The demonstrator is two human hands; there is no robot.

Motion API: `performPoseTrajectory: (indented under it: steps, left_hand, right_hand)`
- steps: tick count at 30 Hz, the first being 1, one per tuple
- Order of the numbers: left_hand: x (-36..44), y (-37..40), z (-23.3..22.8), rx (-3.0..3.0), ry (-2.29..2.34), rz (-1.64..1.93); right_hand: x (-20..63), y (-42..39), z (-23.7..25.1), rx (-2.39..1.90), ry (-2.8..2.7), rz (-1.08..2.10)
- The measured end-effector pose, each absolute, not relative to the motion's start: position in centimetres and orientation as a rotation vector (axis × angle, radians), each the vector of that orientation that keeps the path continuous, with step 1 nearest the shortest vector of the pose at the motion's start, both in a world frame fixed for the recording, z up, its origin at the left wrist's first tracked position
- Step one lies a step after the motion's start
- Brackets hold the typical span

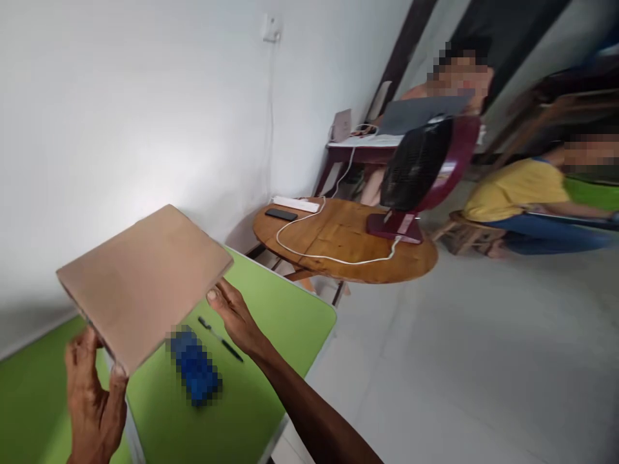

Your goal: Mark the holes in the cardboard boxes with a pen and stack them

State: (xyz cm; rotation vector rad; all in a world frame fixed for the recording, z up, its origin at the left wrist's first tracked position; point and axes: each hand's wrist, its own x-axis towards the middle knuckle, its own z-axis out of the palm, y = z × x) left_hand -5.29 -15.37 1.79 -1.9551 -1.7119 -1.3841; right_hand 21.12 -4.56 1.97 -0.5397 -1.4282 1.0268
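Observation:
A flat, brown, cardboard-like rectangle (145, 283) is held up, tilted, over a green folding table (271, 309). I cannot make out whether it is a box, a book or a board. At its near left corner my left hand (97, 393) is closed on the edge, thumb at the corner. My right hand (236, 316) grips the right edge, its fingers partly hidden beneath. On the tabletop, below the brown rectangle, lie a dark pen (221, 338) and a blurred-out blue object (196, 367).
Beyond stands an oval wooden table (338, 232) bearing a fan (420, 167), a white power strip (296, 204), a dark phone (281, 214) and a white cable. One person sits behind a far desk (362, 154); another, in a yellow shirt (522, 190), sits on a low stool (467, 232).

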Motion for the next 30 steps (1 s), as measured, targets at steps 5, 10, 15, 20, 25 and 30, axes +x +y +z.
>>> performPoseTrajectory:
  steps: [5, 10, 15, 20, 25, 30]
  left_hand:
    - [-6.3, -23.3, 1.8, -1.857, -1.694, -1.304]
    - [-7.2, -28.5, 0.0, -1.920, -1.961, -1.326]
    - [-7.7, -30.3, -0.1, -1.727, -2.034, -1.550]
    - [-7.2, -30.9, 0.4, -1.675, -2.018, -1.618]
    - [-6.9, -31.4, 0.4, -1.642, -1.919, -1.661]
    - [-7.5, -31.6, 0.6, -1.560, -1.960, -1.649]
  right_hand:
    - [17.0, -8.9, -0.4, -0.543, -1.378, 1.391]
    - [15.3, -11.1, -2.2, -0.646, -1.372, 1.671]
    - [15.4, -12.0, -2.1, -0.638, -1.492, 1.716]
    - [15.5, -13.3, -2.2, -0.693, -1.492, 1.654]
    - [16.5, -15.5, -0.6, -0.602, -1.605, 1.417]
    - [16.5, -18.1, 0.0, -0.452, -1.721, 1.425]
